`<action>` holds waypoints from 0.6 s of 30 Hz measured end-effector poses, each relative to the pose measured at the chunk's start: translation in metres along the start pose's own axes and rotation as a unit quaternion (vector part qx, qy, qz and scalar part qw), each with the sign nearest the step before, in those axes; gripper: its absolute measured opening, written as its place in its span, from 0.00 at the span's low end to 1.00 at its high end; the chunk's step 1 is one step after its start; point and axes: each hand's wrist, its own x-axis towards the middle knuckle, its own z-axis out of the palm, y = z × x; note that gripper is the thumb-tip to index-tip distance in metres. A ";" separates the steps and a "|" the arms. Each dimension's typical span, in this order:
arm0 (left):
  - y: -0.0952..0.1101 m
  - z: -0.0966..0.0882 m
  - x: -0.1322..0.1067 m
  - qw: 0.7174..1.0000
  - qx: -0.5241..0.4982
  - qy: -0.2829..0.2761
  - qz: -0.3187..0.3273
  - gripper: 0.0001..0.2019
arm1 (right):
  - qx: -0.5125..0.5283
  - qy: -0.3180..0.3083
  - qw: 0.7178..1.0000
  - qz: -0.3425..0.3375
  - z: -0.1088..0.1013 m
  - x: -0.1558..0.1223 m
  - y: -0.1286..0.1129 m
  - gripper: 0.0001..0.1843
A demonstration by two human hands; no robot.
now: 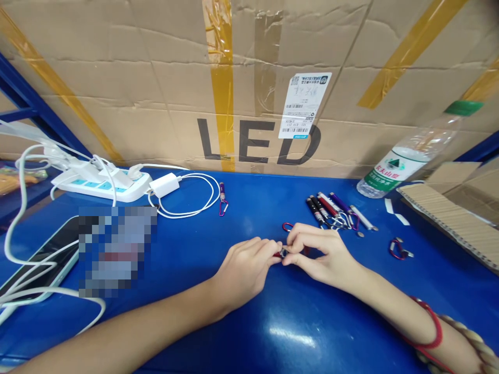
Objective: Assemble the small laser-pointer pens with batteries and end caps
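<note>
Forearms [156,318], hands [244,270] at red tube [277,254], axis approx L–R, dark end R.

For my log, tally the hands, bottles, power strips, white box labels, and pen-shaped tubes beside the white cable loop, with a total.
Hands (left hand, right hand): 2
Bottle: 1
Power strip: 1
White label: 1
Pen-shaped tube there: 1
Total: 6

- Bright light is filling the scene.
- The glossy blue tabletop [234,332] is throwing back white glare on the near side.
- Coarse pixelation [117,252] is masking a left patch.
- Wide-angle distortion is slanting the clear, green-capped plastic bottle [413,156], far right.
</note>
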 end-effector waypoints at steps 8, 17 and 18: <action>0.000 0.001 0.001 0.998 0.008 0.056 0.001 0.11 | 0.049 0.009 0.996 0.072 0.005 0.002 0.002 0.17; 0.004 -0.003 0.003 0.990 -0.096 0.028 -0.096 0.08 | 0.049 0.020 0.995 0.090 0.001 0.002 0.001 0.15; 0.004 -0.003 0.004 0.991 -0.093 0.029 -0.092 0.09 | 0.050 0.022 0.994 0.090 0.000 0.002 0.000 0.15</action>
